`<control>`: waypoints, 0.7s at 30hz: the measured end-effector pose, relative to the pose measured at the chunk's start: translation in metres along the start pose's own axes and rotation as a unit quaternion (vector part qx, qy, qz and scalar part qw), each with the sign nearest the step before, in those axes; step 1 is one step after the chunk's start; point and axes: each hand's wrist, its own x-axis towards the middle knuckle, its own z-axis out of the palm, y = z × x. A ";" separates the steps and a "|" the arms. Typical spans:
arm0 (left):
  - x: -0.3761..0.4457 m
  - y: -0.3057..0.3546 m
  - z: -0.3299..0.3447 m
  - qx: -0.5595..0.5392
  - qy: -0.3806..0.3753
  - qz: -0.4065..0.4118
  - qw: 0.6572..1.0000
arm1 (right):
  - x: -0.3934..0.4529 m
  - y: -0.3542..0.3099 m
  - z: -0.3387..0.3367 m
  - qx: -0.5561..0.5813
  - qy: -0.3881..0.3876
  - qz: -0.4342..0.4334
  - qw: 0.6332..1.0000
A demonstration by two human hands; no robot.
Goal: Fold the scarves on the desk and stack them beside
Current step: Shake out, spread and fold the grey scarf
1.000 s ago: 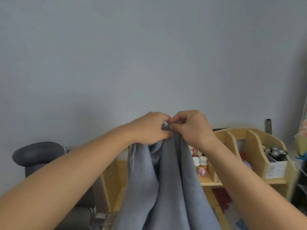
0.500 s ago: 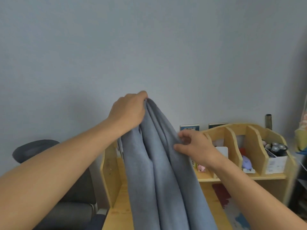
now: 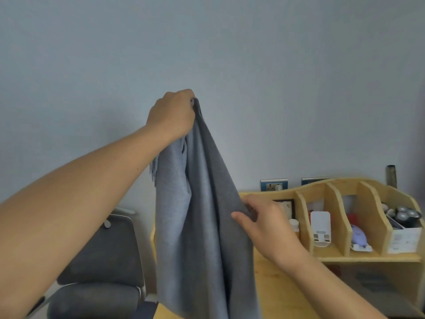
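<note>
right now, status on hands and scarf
Left hand grips scarf top, raised. Right hand pinches its edge lower down. Scarf hanging, unfolded. Nothing blocking.

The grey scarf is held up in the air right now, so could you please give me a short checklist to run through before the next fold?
1. Top end held: ok. The left hand grips the bunched top of the grey scarf.
2. Side edge held: ok. The right hand pinches the scarf's right edge lower down.
3. Layers aligned: not ok. The cloth hangs in uneven folds, fringe sticking out on the left.
4. Bottom end clear of the desk: cannot tell, it runs out of frame.
5. Wooden organizer out of the way: ok, it stands to the right of the scarf.
</note>
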 end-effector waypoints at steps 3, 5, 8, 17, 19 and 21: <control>0.002 0.001 0.002 -0.002 -0.002 -0.017 1.000 | -0.014 -0.013 0.017 -0.031 0.056 -0.003 0.998; 0.003 0.000 0.004 -0.005 -0.001 -0.024 1.000 | -0.024 -0.022 0.033 -0.054 0.044 -0.042 0.997; 0.003 -0.002 0.004 -0.013 0.003 -0.024 1.000 | -0.026 -0.023 0.055 -0.074 -0.048 -0.014 0.996; 0.008 -0.011 -0.008 -0.044 0.041 -0.015 0.998 | 0.000 0.017 0.072 0.102 -0.058 0.023 0.993; 0.009 -0.012 -0.012 -0.070 0.044 -0.008 0.997 | 0.013 0.021 0.059 0.318 -0.152 0.103 0.930; 0.010 -0.014 -0.013 -0.082 0.049 -0.009 0.995 | 0.019 0.031 0.051 0.398 -0.177 0.124 0.892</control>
